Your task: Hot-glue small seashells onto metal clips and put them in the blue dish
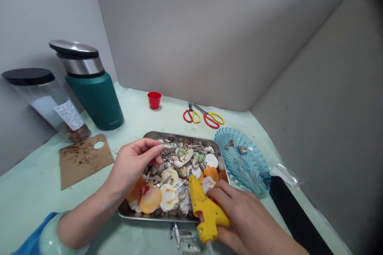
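In my right hand is a yellow glue gun, its nozzle pointing away over the tray and a clear glue stick coming out of its back end. My left hand hovers above the tray's left side, thumb and forefinger pinched together. Something small and pale shows at those fingertips; its kind is unclear. Below both hands, a metal tray holds many seashells: orange and white scallops, small spiral shells and greenish ones. Several silver hair clips lie before the tray's near edge.
A blue shell-shaped plate with small pieces stands right of the tray, beside a black strip. Behind are two scissors and a red cup. Left stand a green bottle, a clear jar and a stained brown board.
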`<control>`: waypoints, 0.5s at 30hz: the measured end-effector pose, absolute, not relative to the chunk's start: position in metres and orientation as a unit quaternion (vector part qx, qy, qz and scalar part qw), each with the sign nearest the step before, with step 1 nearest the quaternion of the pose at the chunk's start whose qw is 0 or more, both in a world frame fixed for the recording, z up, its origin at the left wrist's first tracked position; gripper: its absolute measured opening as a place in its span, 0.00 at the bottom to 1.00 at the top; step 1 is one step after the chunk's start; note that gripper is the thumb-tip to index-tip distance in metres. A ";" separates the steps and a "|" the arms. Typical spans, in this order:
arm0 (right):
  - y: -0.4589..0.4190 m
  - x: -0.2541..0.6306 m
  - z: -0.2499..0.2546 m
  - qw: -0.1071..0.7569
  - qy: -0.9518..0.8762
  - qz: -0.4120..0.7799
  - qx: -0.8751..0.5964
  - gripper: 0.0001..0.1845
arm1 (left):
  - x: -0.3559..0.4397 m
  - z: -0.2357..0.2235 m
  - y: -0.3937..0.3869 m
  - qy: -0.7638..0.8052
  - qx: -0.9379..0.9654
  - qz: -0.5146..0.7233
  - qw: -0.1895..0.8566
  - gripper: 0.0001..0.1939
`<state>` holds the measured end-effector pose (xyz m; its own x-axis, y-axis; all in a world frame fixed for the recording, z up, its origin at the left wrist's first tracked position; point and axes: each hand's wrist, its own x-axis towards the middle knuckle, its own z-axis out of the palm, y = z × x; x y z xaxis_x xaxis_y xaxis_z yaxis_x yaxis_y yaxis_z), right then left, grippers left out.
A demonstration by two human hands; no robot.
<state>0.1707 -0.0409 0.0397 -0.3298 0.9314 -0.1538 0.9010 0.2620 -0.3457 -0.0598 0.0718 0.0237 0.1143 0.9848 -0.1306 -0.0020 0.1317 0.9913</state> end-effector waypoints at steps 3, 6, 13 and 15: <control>-0.039 0.165 0.040 0.039 -0.793 0.177 -0.582 0.16 | -0.061 0.023 0.072 0.490 0.501 0.443 0.559 0.13; -0.035 0.163 0.042 0.032 -0.806 0.174 -0.565 0.18 | -0.061 0.022 0.071 0.489 0.504 0.446 0.555 0.14; -0.026 0.175 0.070 0.077 -0.831 0.190 -0.518 0.25 | -0.062 0.019 0.071 0.480 0.518 0.446 0.550 0.15; -0.017 0.173 0.075 0.114 -0.822 0.168 -0.533 0.15 | -0.062 0.019 0.071 0.477 0.518 0.446 0.552 0.15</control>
<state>0.1729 -0.0166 0.0748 -0.4061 0.9138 0.0091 0.8370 0.3759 -0.3976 -0.0622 0.0712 0.0189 0.1473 0.9871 -0.0635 0.0010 0.0640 0.9979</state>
